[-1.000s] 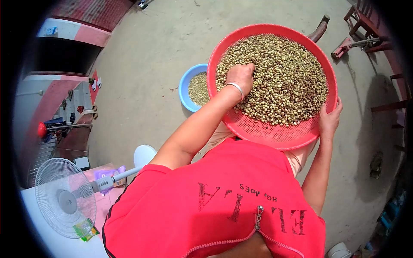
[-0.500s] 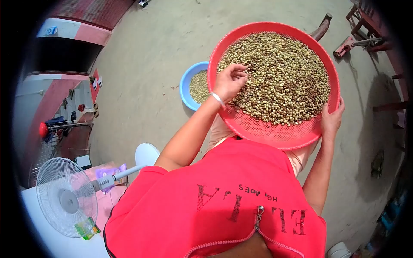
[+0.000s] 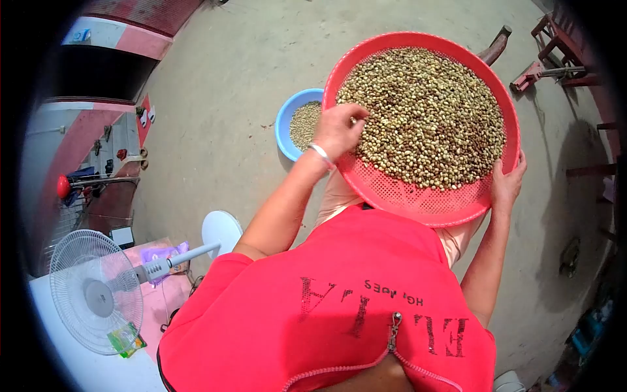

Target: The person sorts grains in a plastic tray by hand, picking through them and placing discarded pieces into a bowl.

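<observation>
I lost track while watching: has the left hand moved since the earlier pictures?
Yes. Judged against the blue basin on the floor, the left hand has shifted toward it, and now overlaps the red mesh basket's rim.

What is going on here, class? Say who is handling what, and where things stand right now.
A person has a wide red tray of beans over their lap. The right hand grips its rim, while the left hand is over the opposite side with curled fingers; whether they hold a bean is unclear. Beside the tray, a blue bowl on the floor holds more small pieces like beans.
</observation>
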{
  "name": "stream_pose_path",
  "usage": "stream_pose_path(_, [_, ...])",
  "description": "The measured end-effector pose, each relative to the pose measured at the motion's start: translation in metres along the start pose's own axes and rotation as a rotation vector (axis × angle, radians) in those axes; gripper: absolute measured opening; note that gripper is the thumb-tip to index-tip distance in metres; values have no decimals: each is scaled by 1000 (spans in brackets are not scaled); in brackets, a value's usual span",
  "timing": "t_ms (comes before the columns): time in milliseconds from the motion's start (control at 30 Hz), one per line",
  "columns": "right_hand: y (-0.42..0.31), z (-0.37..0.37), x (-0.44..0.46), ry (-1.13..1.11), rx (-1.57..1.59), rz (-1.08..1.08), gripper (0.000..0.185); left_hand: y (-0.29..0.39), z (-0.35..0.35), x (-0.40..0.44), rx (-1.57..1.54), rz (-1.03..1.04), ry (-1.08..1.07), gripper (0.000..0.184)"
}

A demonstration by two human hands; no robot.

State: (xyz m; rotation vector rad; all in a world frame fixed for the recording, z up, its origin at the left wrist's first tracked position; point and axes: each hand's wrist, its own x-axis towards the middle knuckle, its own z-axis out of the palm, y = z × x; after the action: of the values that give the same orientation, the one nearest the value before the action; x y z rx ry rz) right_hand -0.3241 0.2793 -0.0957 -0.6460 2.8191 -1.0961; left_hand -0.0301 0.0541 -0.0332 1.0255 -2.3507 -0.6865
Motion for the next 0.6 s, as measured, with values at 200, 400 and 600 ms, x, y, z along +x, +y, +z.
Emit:
stream_pose_path(200, [2, -1, 1, -15, -5, 42, 64, -9, 51, 18, 33, 50, -220, 23])
stream_pose_path(400, [2, -1, -1, -1, 21, 26, 62, -9, 61, 23, 158, 52, -310, 21])
stream_pose_path(600, [0, 0, -2, 11, 28, 0, 61, -13, 64, 16, -69, 19, -156, 19])
